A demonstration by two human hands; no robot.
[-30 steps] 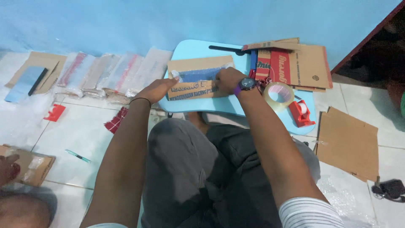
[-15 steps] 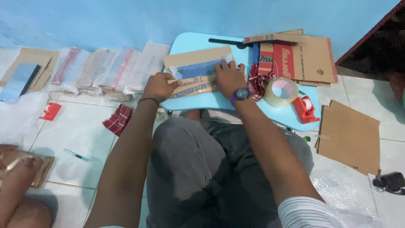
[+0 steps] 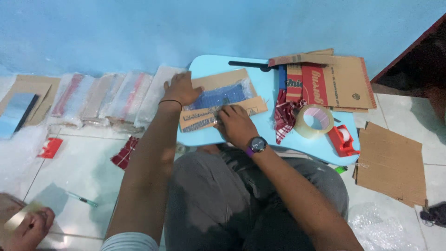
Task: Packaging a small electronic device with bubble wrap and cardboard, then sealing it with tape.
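A flat cardboard packet (image 3: 218,95) with a blue bubble-wrapped item between its flaps lies on a light blue lap table (image 3: 274,139). My left hand (image 3: 179,89) presses flat on the packet's left end. Over the front cardboard flap lies my right hand (image 3: 234,123), with a wristwatch on it, fingers curled on the flap's edge. A roll of clear tape (image 3: 315,121) sits on the table to the right of my right hand, beside a red patterned cloth (image 3: 283,116).
A red tape dispenser (image 3: 343,139) and folded printed cardboard boxes (image 3: 334,81) rest on the table's right side. Several bubble-wrapped packets (image 3: 107,97) line the blue wall on the left. Cardboard sheets (image 3: 392,162) lie on the tiled floor at right. Another person's hand (image 3: 28,227) shows at bottom left.
My right hand has slid from the packet's right end down onto its front flap. My left hand has moved to the packet's left end. The view has shifted slightly.
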